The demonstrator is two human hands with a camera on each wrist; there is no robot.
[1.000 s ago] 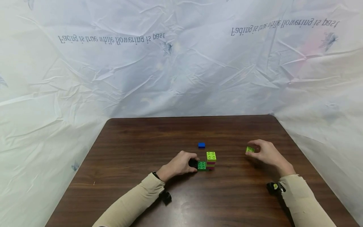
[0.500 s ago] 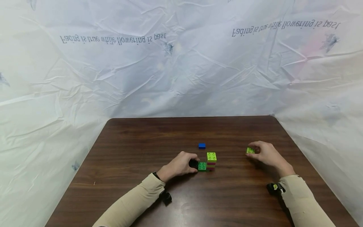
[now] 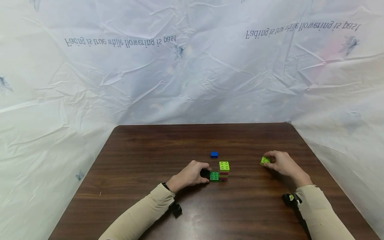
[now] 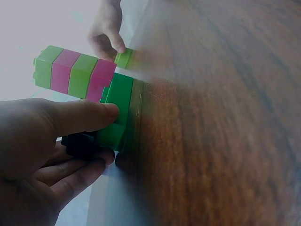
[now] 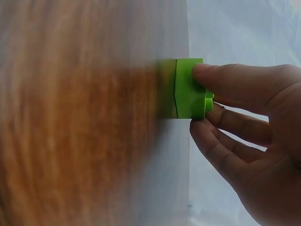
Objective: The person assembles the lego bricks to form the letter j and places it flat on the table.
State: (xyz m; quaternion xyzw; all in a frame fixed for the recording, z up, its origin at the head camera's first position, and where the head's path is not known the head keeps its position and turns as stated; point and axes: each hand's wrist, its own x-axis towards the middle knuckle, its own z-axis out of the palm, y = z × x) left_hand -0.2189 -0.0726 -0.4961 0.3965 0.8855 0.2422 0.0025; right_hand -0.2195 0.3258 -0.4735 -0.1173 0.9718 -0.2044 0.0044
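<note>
My left hand (image 3: 189, 173) grips the near end of a green toy building brick (image 3: 214, 176) on the table. In the left wrist view its thumb presses the green side, with fingers around the other side. A black brick (image 4: 81, 145) sits at that end, partly covered by the hand. On the green brick's other end rises a stack (image 4: 77, 70) of alternating lime and pink bricks, lime on top. Off to the right, my right hand (image 3: 282, 163) pinches a lime brick (image 5: 189, 88) between thumb and fingers, studs toward the palm, its base down at the tabletop.
A small blue brick (image 3: 214, 154) lies behind the stack. The brown wood table (image 3: 144, 143) ends at a white printed sheet (image 3: 186, 80) hanging at the back and sides. Both wrists carry black straps with small cameras.
My right hand has come slightly nearer and lower with the lime brick, which now sits a little turned. The left hand and the stack hold still. The head view has shifted slightly.
</note>
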